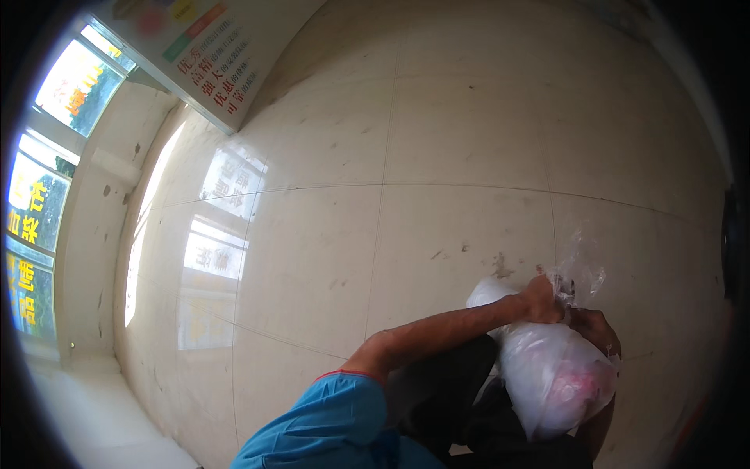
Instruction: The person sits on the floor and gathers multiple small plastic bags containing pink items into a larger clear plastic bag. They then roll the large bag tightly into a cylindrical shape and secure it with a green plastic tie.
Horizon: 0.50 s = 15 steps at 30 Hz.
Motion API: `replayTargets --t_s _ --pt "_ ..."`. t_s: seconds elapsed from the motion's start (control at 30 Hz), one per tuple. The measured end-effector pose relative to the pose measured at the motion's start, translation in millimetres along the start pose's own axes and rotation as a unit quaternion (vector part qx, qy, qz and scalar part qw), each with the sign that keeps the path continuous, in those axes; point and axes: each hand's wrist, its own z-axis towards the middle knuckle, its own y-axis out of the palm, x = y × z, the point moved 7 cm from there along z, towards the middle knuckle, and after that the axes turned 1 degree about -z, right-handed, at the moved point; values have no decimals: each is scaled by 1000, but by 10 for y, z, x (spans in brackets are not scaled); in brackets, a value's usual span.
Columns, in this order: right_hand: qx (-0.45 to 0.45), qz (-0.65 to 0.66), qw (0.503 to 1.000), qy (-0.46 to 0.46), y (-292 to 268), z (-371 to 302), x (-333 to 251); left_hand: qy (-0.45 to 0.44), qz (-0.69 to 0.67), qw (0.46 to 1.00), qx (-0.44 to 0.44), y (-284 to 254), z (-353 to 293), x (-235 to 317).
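Note:
A stuffed, cloudy-white plastic bag (539, 367) sits by my knees at the lower right, with something pink showing through its side. My left hand (541, 300) is closed at the gathered neck of the bag, reaching across from the left. Beside it, my right hand (597, 331) grips the same neck from the right, its forearm partly behind the bag. A loose, clear plastic end (582, 270) sticks up past my fingers. Another rounded white plastic bulge (489, 291) shows beyond my left forearm; whether it belongs to the same bag I cannot tell.
Pale floor tiles (328, 156) with dark scuffs spread around me. A white printed panel (226, 78) stands at the upper left. Windows (35, 195) with yellow lettering line the left wall above a low ledge (94, 250). A dark object (730, 242) lies at the right rim.

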Motion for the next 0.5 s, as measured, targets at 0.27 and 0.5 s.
replayTargets --t_s 0.27,0.5 --pt "25 -42 998 -35 94 109 30 112 90 989 30 -153 39 332" --pt "31 -66 995 -62 144 230 65 69 123 990 1 -216 -8 406"
